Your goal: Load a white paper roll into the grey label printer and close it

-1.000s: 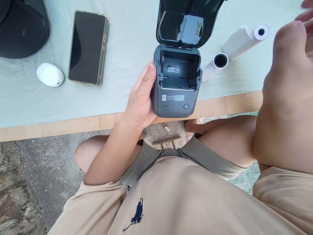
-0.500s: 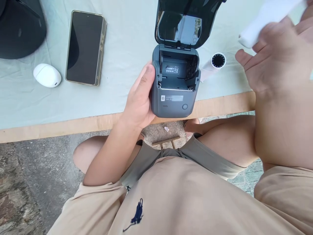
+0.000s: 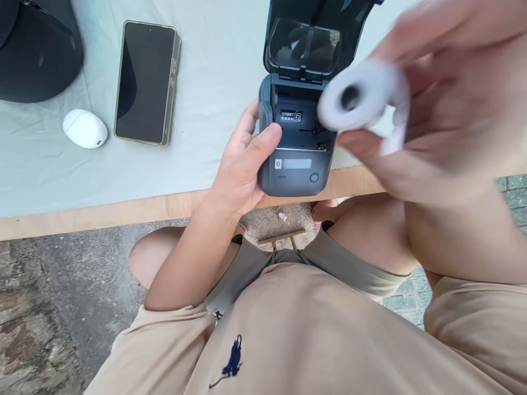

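My left hand (image 3: 242,167) grips the left side of a small dark label printer (image 3: 297,174), its thumb over the front rim. The printer's lid (image 3: 307,49) is tipped back, and the bay inside lies bare, with a small printed label on its wall. My right hand (image 3: 447,118), blurred by motion, pinches a white paper roll (image 3: 375,90) by its sides. The roll's hollow core faces the printer, and a loose strip of paper hangs from it. It overlaps the right edge of the bay in view; whether they touch I cannot tell.
On the pale cloth-covered table (image 3: 214,66) lie a smartphone (image 3: 146,82) and a white earbud case (image 3: 85,129). A black object (image 3: 39,55), perhaps a cap, takes up the far left. The table's wooden edge (image 3: 102,214) runs just in front of my knees.
My right hand has brought the white roll left and down from the upper right to beside the printer. My left thumb has moved onto the printer's front rim. The second roll on the table is now hidden.
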